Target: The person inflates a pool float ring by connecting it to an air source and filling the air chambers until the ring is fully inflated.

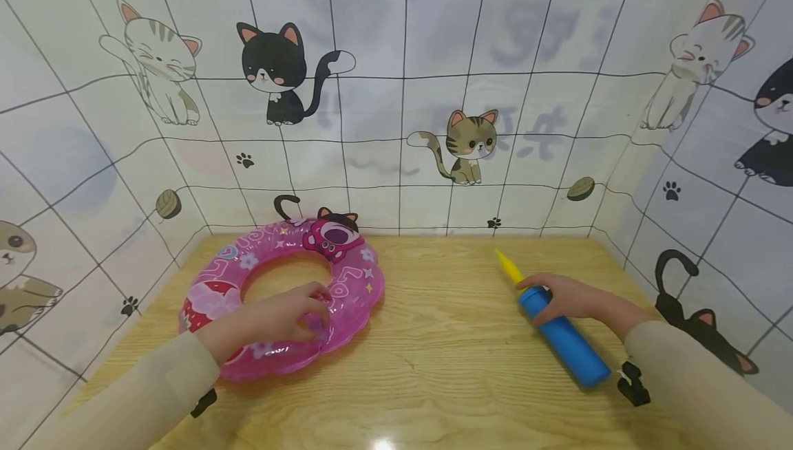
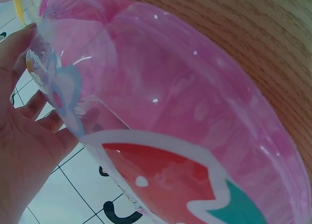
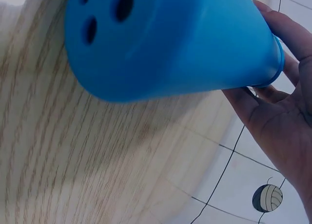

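A pink inflatable swim ring (image 1: pixel 365 285) with printed flowers, strawberries and a cartoon bear lies on the left of the table. My left hand (image 1: pixel 279 316) reaches over its near side, thumb and fingers curled onto the glossy vinyl. In the left wrist view, the ring's rounded wall (image 2: pixel 161 87) fills most of the picture beside that hand (image 2: pixel 29 121). On the right, my right hand (image 1: pixel 566 296) grips the top end of a blue hand pump (image 1: pixel 573 347). Its yellow nozzle (image 1: pixel 508 265) points to the back left. Holes show in the pump's near end (image 3: pixel 105 48) in the right wrist view.
The wood-grain table (image 1: pixel 434 319) runs between the ring and the pump. White sheeting with a grid and printed cats (image 1: pixel 403 106) stands behind the table and along both sides.
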Tool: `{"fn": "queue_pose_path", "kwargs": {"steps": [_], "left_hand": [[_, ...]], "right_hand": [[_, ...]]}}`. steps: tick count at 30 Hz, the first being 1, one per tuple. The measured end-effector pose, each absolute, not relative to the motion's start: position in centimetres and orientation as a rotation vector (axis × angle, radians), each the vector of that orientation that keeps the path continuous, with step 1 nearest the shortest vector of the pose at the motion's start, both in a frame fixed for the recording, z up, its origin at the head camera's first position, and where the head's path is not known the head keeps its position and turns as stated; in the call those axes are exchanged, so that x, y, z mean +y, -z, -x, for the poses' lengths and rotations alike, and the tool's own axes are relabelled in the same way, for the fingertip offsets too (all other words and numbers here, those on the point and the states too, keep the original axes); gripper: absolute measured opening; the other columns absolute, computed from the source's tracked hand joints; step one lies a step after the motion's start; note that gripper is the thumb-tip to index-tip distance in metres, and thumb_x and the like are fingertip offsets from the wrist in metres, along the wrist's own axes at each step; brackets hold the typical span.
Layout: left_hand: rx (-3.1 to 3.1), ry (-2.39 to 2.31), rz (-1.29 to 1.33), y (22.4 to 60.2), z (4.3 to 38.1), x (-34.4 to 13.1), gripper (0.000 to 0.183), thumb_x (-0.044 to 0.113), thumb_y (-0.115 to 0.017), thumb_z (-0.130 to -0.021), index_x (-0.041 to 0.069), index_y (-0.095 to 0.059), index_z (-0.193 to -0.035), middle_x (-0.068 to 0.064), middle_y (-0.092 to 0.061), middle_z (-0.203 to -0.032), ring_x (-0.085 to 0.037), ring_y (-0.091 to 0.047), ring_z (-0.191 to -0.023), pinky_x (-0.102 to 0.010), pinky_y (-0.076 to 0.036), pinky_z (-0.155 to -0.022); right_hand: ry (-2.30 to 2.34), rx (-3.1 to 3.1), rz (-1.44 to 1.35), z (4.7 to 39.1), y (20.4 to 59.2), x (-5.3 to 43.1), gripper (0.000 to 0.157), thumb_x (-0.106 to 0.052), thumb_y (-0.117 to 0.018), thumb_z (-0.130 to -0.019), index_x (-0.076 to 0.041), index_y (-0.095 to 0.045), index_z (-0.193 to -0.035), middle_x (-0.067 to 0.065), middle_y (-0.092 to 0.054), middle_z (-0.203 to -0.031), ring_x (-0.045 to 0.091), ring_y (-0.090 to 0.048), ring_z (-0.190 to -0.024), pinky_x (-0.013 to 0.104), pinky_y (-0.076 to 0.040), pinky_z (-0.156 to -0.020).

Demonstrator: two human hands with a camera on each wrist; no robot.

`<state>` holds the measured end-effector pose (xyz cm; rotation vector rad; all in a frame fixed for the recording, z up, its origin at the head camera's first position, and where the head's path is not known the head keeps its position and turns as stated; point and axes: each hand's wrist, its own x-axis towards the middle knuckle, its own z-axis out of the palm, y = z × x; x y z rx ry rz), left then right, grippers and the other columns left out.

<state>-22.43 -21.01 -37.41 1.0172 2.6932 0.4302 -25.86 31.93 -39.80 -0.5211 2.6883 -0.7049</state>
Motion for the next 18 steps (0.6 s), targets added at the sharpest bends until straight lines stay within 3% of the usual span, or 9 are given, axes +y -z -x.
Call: {"fn": "queue_pose_path", "kwargs": {"steps": [11,18], "left_hand": [[2.684,-0.417,-1.029,37.57,22.52,-21.12,0.022,0.022,-0.078,-0.084,0.036,-0.067,-0.097,-0.003,-0.045,-0.132,-0.023,-0.050,-0.119,-0.041,-0.047,-0.098],[2.692,-0.437,-1.020,37.34,22.22,-21.05,0.021,0.021,-0.079,-0.084,0.032,-0.068,-0.099,-0.005,-0.046,-0.133,-0.024,-0.050,-0.119,-0.041,-0.047,-0.098]], "right_hand": [[0.690,2.682,0.441,26.16,39.69,32.91,0.077,-0.025,-0.086,-0.072,0.002,-0.051,-0.135,0.033,-0.045,-0.133,0.039,-0.055,-0.104,0.048,-0.051,-0.077],[0.684,2.674,0.427,26.38,39.47,32.85,0.076,-0.025,-0.085,-0.073,0.004,-0.050,-0.134,0.033,-0.047,-0.130,0.037,-0.055,-0.101,0.046,-0.052,-0.075]]}}
